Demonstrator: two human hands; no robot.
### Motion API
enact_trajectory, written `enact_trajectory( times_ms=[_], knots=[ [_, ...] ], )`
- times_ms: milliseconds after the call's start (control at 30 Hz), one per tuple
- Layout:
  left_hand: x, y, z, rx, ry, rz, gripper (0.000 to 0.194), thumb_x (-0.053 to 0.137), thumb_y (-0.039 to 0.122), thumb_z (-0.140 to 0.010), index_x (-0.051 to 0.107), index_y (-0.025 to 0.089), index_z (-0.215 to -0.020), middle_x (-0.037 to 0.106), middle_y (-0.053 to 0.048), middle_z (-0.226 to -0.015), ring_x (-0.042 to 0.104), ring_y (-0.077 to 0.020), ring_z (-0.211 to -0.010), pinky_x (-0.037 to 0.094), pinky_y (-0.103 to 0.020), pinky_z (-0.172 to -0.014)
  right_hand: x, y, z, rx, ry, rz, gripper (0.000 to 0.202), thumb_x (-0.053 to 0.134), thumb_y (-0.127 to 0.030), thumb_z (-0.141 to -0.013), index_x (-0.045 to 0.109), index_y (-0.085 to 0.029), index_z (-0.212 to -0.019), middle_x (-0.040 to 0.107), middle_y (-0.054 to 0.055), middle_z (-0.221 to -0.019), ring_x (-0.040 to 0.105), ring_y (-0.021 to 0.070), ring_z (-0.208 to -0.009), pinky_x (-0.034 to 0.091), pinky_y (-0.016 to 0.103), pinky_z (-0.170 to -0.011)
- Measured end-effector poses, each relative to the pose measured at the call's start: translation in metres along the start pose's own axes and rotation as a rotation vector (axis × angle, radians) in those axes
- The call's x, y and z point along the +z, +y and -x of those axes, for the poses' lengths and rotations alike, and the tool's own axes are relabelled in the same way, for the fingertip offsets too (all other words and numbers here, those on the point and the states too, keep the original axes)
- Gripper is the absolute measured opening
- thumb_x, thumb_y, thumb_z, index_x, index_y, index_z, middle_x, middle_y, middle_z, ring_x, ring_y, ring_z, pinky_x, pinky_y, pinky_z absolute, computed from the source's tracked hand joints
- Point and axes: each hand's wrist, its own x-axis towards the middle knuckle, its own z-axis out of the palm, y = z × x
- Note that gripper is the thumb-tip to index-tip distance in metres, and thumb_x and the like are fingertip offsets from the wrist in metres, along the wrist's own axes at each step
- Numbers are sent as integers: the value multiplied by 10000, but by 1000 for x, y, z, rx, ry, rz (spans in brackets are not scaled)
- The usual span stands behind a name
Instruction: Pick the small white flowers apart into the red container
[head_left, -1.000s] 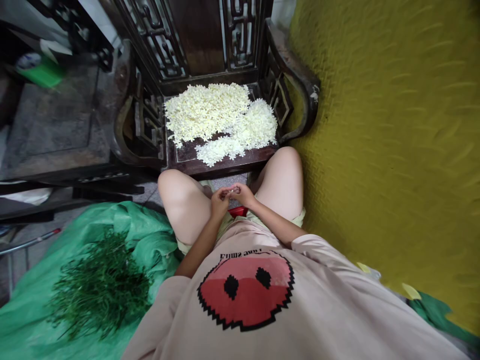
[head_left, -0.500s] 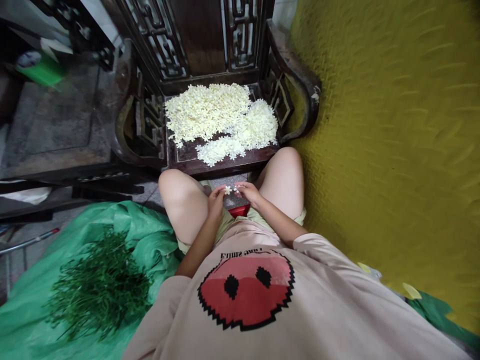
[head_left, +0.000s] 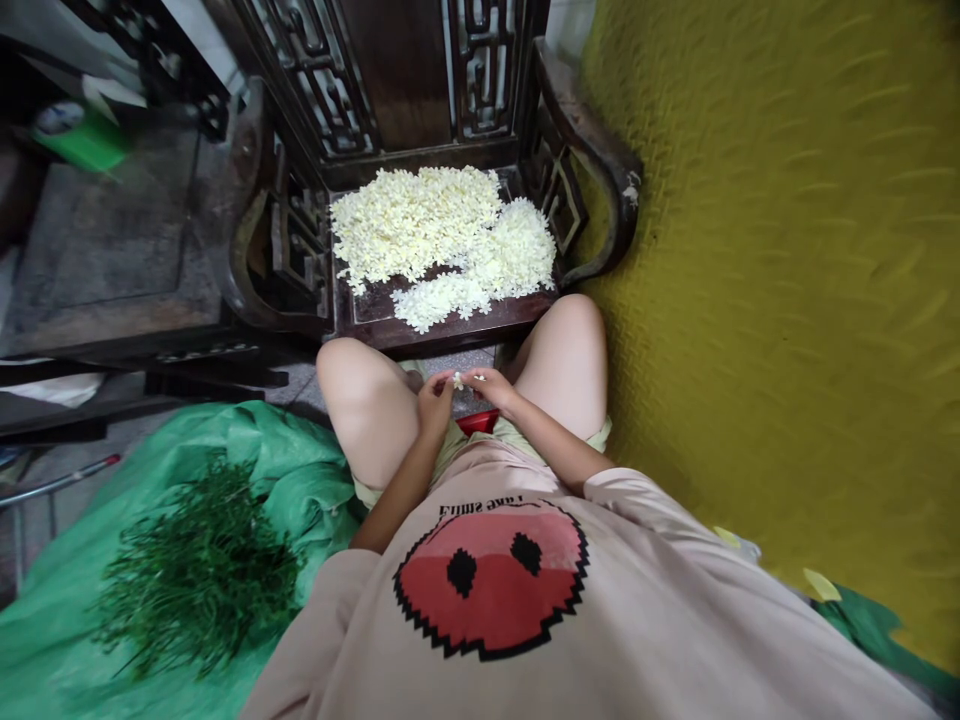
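My left hand (head_left: 434, 398) is closed in a pinch, with a small white flower (head_left: 458, 381) at its fingertips. My right hand (head_left: 492, 389) comes up against that flower from the other side, thumb and fingers closed. Another bit of white blossom (head_left: 480, 378) shows between its fingers. Both hands are held between my knees, their fingertips almost meeting. Beyond them, loose white flowers (head_left: 420, 220) are heaped on the seat of a dark wooden chair (head_left: 360, 308), with a whiter heap (head_left: 517, 250) at the right and front.
Below my hands, part of a red object (head_left: 478, 422) shows between my thighs. On the left, a bunch of green stems (head_left: 202, 570) lies on a green plastic sheet (head_left: 300, 440). A yellow textured surface (head_left: 787, 300) rises at the right. A dark wooden table (head_left: 112, 240) stands at the left.
My hands have come closer together, the right one moving left until its fingertips reach the flower in my left hand. The heaps look the same.
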Motion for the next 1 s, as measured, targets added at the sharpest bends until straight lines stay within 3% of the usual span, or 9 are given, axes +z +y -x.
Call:
enact_trajectory(
  times_ms=[67, 267, 433, 733, 1000],
  knots=[
    [1, 0, -1, -58, -10, 86, 192, 671, 301, -672, 684, 178, -819, 679, -47, -858, 594, -158, -811, 438, -288, -794, -1, 0, -1, -9, 0, 9, 387, 724, -503, -542, 606, -158, -673, 515, -37, -570, 392, 74, -495, 310, 234, -510],
    [1, 5, -7, -408, -116, 435, 171, 726, 229, -620, 657, 158, -759, 632, 4, -698, 541, -80, -618, 420, -237, -695, -6, 0, -3, -20, -15, -35, 384, 720, -481, -547, 629, -150, -719, 507, -43, -535, 390, 76, -479, 295, 239, -505],
    [-1, 9, -8, -542, -197, 536, 150, 708, 176, -643, 636, 166, -774, 611, 15, -667, 535, -76, -595, 427, -236, -667, -7, -1, -4, 5, -21, -95, 341, 724, -429, -579, 634, -152, -756, 516, -47, -530, 393, 70, -473, 300, 227, -500],
    [-4, 7, -8, -506, -300, 504, 152, 699, 222, -662, 651, 168, -796, 624, -13, -700, 557, -111, -636, 442, -282, -695, -6, -10, 0, 79, -96, -210, 176, 685, -308, -649, 623, -156, -714, 540, -32, -591, 411, 65, -513, 276, 203, -477],
    [-2, 5, -7, -475, -274, 478, 209, 753, 233, -608, 661, 168, -784, 634, -7, -696, 549, -101, -632, 433, -264, -678, -6, -10, 1, 77, -85, -234, 183, 696, -293, -613, 637, -150, -711, 534, -31, -577, 407, 71, -531, 274, 205, -492]
  ],
)
